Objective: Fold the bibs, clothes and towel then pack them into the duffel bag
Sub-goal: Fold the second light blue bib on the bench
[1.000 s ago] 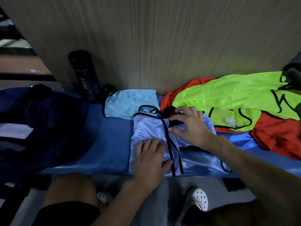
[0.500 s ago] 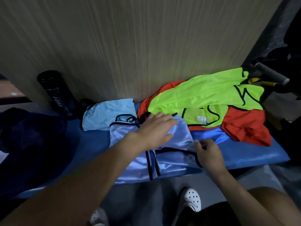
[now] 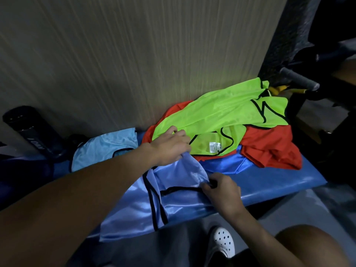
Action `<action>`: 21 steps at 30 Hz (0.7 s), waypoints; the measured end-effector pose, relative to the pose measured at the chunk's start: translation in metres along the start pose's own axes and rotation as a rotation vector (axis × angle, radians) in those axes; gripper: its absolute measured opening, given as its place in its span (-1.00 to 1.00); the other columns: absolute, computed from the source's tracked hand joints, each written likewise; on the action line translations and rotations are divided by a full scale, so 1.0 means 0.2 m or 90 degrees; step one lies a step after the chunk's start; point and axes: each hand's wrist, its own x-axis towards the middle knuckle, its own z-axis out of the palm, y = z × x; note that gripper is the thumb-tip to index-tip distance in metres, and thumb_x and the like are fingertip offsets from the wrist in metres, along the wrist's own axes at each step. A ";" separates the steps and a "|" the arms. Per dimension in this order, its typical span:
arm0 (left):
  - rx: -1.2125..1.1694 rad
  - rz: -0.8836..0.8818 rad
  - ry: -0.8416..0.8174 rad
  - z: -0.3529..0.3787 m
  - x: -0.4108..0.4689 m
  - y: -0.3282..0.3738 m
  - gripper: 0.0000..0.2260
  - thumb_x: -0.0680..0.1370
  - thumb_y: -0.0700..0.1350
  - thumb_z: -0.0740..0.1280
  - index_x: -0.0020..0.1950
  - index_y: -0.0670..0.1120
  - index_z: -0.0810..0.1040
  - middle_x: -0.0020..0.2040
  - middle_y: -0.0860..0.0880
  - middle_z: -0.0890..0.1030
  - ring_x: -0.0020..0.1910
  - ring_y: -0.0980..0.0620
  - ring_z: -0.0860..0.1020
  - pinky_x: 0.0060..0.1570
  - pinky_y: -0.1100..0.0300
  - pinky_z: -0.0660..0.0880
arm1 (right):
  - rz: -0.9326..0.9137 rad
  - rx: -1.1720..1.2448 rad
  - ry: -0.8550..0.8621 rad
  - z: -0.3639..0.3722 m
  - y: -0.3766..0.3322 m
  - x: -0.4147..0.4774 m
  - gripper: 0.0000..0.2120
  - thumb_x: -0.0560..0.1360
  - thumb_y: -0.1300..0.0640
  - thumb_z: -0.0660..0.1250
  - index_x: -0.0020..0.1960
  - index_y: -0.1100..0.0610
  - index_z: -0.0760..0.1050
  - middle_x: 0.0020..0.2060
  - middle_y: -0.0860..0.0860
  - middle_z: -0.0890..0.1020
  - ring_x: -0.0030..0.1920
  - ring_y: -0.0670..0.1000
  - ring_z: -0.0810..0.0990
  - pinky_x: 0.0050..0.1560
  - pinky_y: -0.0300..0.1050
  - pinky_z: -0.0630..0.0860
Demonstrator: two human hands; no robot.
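Note:
A shiny light-blue bib [image 3: 134, 212] with black trim lies across the front of the blue bench [image 3: 279, 182], its near edge hanging over. My left hand [image 3: 169, 145] grips the bib's far right corner and lifts it off the bench. My right hand [image 3: 221, 189] pinches the bib's near right corner at the black trim. A paler blue folded cloth [image 3: 104, 149] lies behind the bib on the left. A neon green bib [image 3: 221, 116] is draped over a red garment [image 3: 269, 149] on the right. The duffel bag is out of frame.
A black cylindrical bottle [image 3: 32, 132] leans against the wood-grain wall [image 3: 134, 54] at the left. A dark frame with a grey padded handle [image 3: 298, 79] stands right of the bench. My white perforated shoe [image 3: 223, 241] is on the grey floor below.
My left hand moved from pressing the bib's top to gripping its right corner and raising it. My right hand closed on the near right edge. The view swung right.

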 end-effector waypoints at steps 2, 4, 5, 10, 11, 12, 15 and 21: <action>-0.020 0.027 0.073 0.02 0.00 -0.04 -0.95 0.53 -0.09 0.36 -0.03 0.02 0.58 -0.08 0.05 0.51 0.09 -0.05 0.47 0.22 0.01 0.22 | -0.023 0.103 0.029 -0.02 -0.01 0.00 -0.76 0.45 0.10 0.43 -0.28 0.19 0.47 -0.45 -0.01 0.50 -0.31 0.07 0.49 -0.23 -0.12 0.37; -0.054 0.028 0.164 0.00 0.02 -0.07 -0.94 0.51 -0.07 0.33 -0.08 -0.01 0.58 -0.14 0.04 0.51 0.02 -0.06 0.49 0.17 0.01 0.25 | -0.038 0.167 0.083 -0.07 -0.02 0.01 -0.79 0.44 0.15 0.45 -0.30 0.18 0.49 -0.47 0.00 0.53 -0.37 0.03 0.48 -0.35 -0.26 0.33; -0.071 0.024 0.203 -0.02 0.03 -0.09 -0.91 0.51 -0.06 0.29 -0.09 -0.02 0.58 -0.15 0.04 0.52 0.00 -0.06 0.48 0.15 0.00 0.27 | -0.050 0.193 0.110 -0.10 -0.03 0.01 -0.81 0.44 0.17 0.45 -0.30 0.15 0.51 -0.45 0.00 0.56 -0.36 0.01 0.51 -0.35 -0.30 0.34; -0.057 0.035 0.285 -0.13 0.01 -0.12 -0.98 0.48 -0.15 0.38 -0.12 -0.05 0.56 -0.13 0.03 0.53 0.04 -0.07 0.51 0.17 0.05 0.28 | -0.181 0.242 0.112 -0.17 -0.09 -0.03 -0.86 0.42 0.26 0.45 -0.16 0.06 0.53 -0.24 -0.02 0.59 -0.21 -0.06 0.56 -0.20 -0.24 0.44; -0.055 0.033 0.291 -0.14 -0.03 -0.13 -0.98 0.47 -0.15 0.37 -0.12 -0.05 0.56 -0.12 0.03 0.54 0.05 -0.06 0.51 0.17 0.05 0.28 | -0.223 0.232 0.102 -0.16 -0.11 -0.05 -0.86 0.41 0.27 0.43 -0.11 0.07 0.54 -0.21 -0.03 0.58 -0.18 -0.11 0.54 -0.18 -0.30 0.42; -0.055 0.030 0.292 -0.14 -0.08 -0.13 -0.97 0.46 -0.16 0.36 -0.12 -0.05 0.57 -0.12 0.04 0.55 0.06 -0.06 0.50 0.18 0.04 0.29 | -0.266 0.217 0.093 -0.14 -0.14 -0.08 -0.84 0.39 0.27 0.40 -0.07 0.08 0.54 -0.19 -0.04 0.56 -0.17 -0.17 0.52 -0.17 -0.37 0.38; -0.039 0.013 0.273 -0.11 -0.29 -0.15 -0.90 0.41 -0.18 0.39 -0.12 -0.03 0.55 -0.09 0.05 0.56 0.09 -0.05 0.49 0.17 0.02 0.28 | -0.367 0.176 0.051 -0.03 -0.23 -0.18 -0.76 0.38 0.25 0.36 -0.01 0.01 0.49 -0.14 -0.12 0.48 -0.16 -0.24 0.46 -0.12 -0.42 0.37; 0.018 -0.040 0.225 0.03 -0.70 -0.21 -0.77 0.27 -0.28 0.33 -0.16 -0.02 0.48 -0.13 0.03 0.57 0.00 -0.06 0.48 0.08 0.03 0.32 | -0.441 0.127 -0.092 0.23 -0.45 -0.35 -0.80 0.45 0.15 0.21 0.06 0.03 0.47 0.01 -0.02 0.47 -0.08 0.11 0.55 -0.09 0.08 0.51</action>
